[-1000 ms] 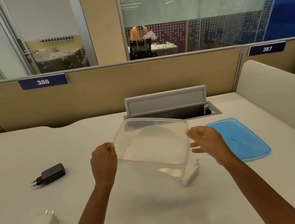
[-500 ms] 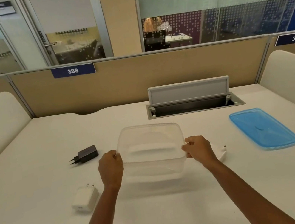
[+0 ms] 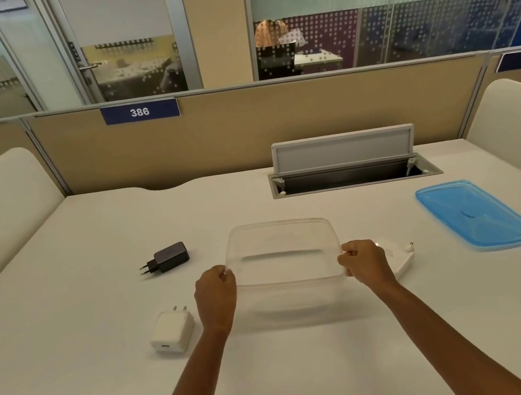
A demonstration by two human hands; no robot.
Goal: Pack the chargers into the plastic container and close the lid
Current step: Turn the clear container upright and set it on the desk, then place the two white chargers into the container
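Note:
A clear plastic container [image 3: 278, 229] stands upright and open on the white table, with nothing inside it. My left hand [image 3: 216, 296] grips its left rim and my right hand [image 3: 364, 263] grips its right rim. A black charger [image 3: 170, 257] lies to the container's left, farther back. A white charger [image 3: 172, 331] lies near my left wrist, prongs pointing away. Another white charger [image 3: 401, 256] lies just right of my right hand, partly hidden by it. The blue lid [image 3: 475, 219] rests flat on the table at the right.
An open cable hatch [image 3: 351, 177] with a raised grey flap sits in the table behind the container. A tan partition [image 3: 240, 131] with number plates 386 and 387 closes the back. Cream side panels stand at the left and right edges.
The container, held tilted above the table a second ago, now sits level on the table. Both hands have shifted to pinch its side rims. The camera view has shifted.

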